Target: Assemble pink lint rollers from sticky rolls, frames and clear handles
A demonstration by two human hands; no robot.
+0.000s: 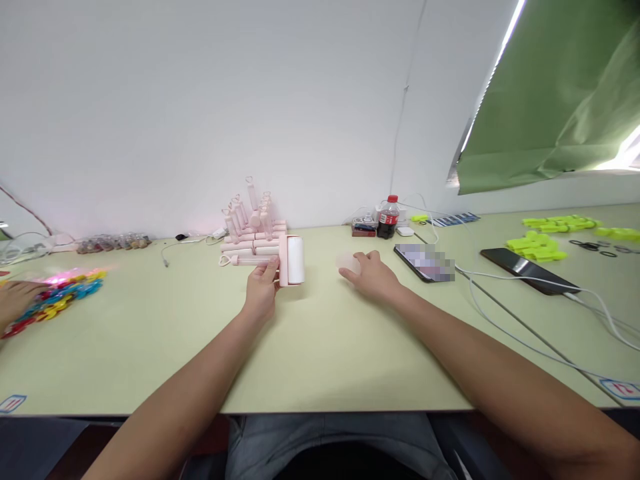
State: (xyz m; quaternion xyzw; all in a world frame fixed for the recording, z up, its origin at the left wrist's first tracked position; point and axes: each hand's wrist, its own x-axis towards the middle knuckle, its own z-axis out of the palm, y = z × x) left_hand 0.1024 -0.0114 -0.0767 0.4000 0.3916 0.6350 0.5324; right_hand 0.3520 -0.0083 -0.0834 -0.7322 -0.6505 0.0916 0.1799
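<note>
My left hand [261, 288] is closed around the handle of a pink lint roller [296, 260], whose white roll faces right above the table. My right hand [371, 275] pinches a blurred, translucent pale pink cover [349, 262] between thumb and fingers, a short way right of the roller. Behind my left hand, several more pink lint rollers [245, 238] lie stacked near the wall, their clear handles with loops pointing up.
A phone [424, 262] lies right of my right hand, with a cola bottle [388, 217] behind it. Farther right are a dark phone [529, 270] on a white cable and neon yellow pieces [537, 247]. At far left, another person's hand [17, 300] touches colourful small pieces [65, 300].
</note>
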